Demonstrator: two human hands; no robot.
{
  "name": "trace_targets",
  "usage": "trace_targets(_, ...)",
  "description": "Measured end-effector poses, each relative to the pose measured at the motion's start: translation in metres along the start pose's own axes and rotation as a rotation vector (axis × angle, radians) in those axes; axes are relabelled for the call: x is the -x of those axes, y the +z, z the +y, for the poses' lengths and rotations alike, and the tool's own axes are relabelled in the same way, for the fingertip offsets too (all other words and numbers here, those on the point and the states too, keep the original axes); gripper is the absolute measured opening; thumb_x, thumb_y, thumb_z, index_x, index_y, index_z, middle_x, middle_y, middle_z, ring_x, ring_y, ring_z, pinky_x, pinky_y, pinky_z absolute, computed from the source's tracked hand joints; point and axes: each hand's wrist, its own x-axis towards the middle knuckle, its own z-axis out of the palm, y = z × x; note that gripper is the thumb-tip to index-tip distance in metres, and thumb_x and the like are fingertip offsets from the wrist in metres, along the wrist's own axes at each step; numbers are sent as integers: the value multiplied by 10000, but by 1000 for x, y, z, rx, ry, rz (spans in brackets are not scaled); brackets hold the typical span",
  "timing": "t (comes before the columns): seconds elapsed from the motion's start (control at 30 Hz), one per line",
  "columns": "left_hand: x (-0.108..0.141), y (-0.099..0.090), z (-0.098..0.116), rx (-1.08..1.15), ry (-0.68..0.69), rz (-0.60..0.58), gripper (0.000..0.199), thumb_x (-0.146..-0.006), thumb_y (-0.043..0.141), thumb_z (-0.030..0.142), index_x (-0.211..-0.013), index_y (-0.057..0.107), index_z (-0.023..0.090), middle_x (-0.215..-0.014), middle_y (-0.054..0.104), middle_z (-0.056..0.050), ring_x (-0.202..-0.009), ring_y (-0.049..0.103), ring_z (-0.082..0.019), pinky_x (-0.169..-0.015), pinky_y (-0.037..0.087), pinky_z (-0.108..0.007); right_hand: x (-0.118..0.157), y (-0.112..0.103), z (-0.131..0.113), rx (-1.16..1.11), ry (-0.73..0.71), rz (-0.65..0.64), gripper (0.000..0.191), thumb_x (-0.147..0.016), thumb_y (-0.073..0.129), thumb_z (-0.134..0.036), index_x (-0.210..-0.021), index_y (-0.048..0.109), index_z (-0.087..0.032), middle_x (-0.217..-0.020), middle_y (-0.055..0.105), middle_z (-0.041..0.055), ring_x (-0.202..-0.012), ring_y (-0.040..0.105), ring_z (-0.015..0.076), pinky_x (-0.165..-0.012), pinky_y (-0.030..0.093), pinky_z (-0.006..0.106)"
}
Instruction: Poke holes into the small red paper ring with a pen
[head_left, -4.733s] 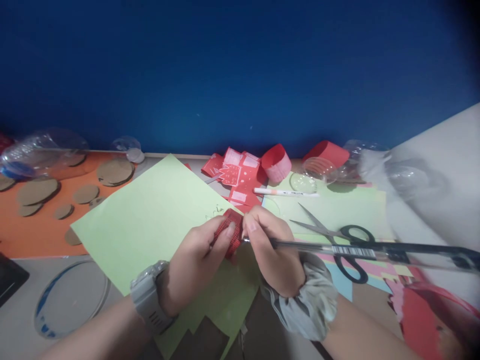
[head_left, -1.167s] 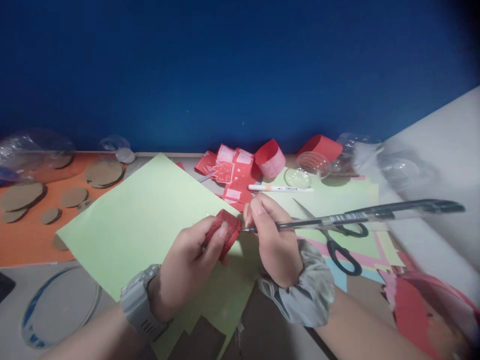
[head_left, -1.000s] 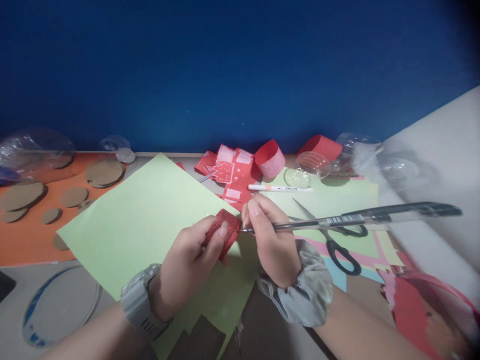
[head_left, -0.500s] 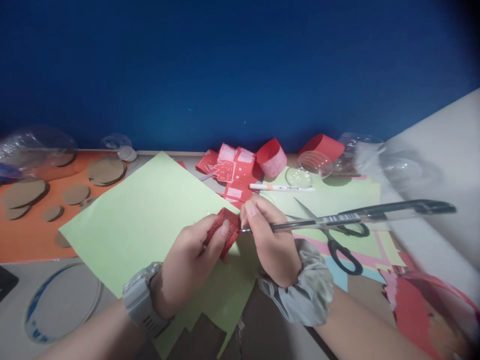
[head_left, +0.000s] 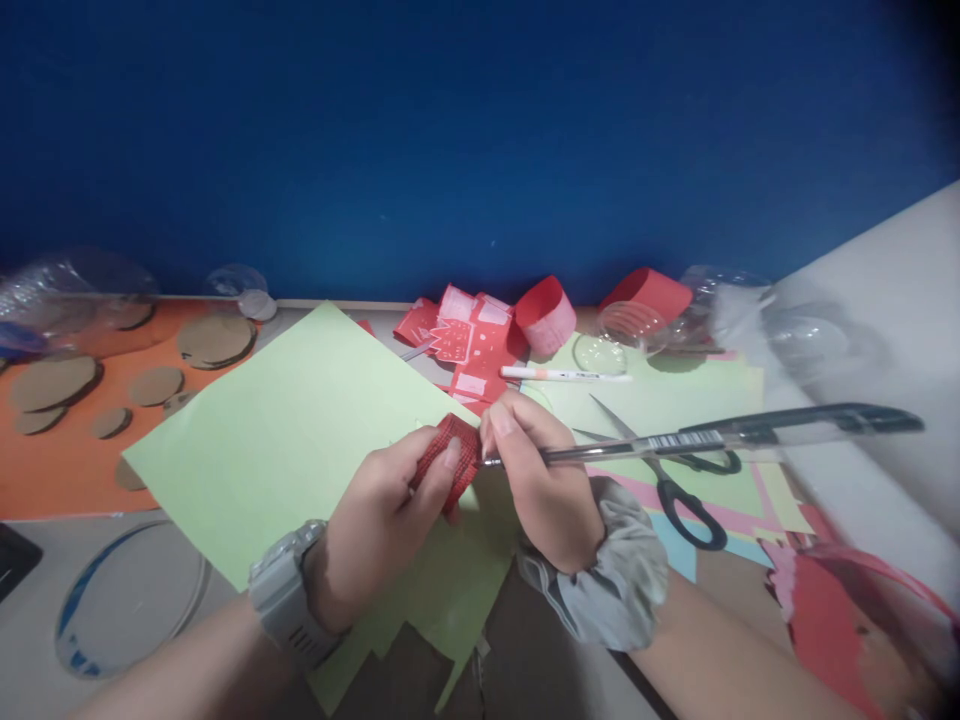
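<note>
Between the thumb and fingers of my left hand (head_left: 386, 510) is a small red paper piece (head_left: 450, 465) covered in a dark drawn grid; part of it is hidden by the thumb. My right hand (head_left: 544, 480) pinches a clear-barrelled black pen (head_left: 675, 440) near its tip. The pen lies almost level, its tip at the right edge of the red piece, its capped end pointing right. Beneath both hands spreads a light green paper sheet (head_left: 292, 430) with cut-away lower edges.
Black-handled scissors (head_left: 682, 500) lie open on layered coloured paper at right. Behind the hands are red paper cut-outs (head_left: 487, 345), a white marker (head_left: 562, 375) and a red paper ring (head_left: 546, 315). Cardboard discs (head_left: 56, 382) rest on orange paper (head_left: 45, 470). A clear round lid (head_left: 135, 600) lies at lower left.
Both hands keep the same grips on the red paper piece and the pen. The pen's far end has tipped down very slightly, and the whole scene has shifted a little to the right.
</note>
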Motion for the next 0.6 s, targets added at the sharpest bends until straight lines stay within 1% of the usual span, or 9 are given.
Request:
trace_targets(0.2, 0, 0, 0, -8, -22, -6, 341, -988, 391, 312, -686, 481, 183, -593, 523, 53, -561, 470, -85, -612, 369, -212, -1, -1, 1, -5, 11, 51, 334, -975, 400, -249, -648, 371, -189, -627, 397, -27, -611, 375, 109, -573, 321, 250)
trace_targets(0.43, -1, 0, 0, 3, -17, -7, 332, -992, 391, 310, -693, 464, 184, -599, 530, 47, -581, 477, -96, -625, 371, -218, 1, 1, -1, 15, 13, -18, 321, -965, 391, -225, -647, 364, -192, -621, 389, -23, -601, 390, 115, -554, 313, 256)
trace_targets(0.6, 1, 0, 0, 1, -6, -4, 330, -994, 388, 311, -699, 466, 185, -600, 526, 46, -575, 463, -98, -620, 362, -226, 0, 0, -1, 26, 23, 39, 316, -958, 407, -229, -647, 370, -193, -627, 400, -16, -612, 388, 123, -557, 316, 260)
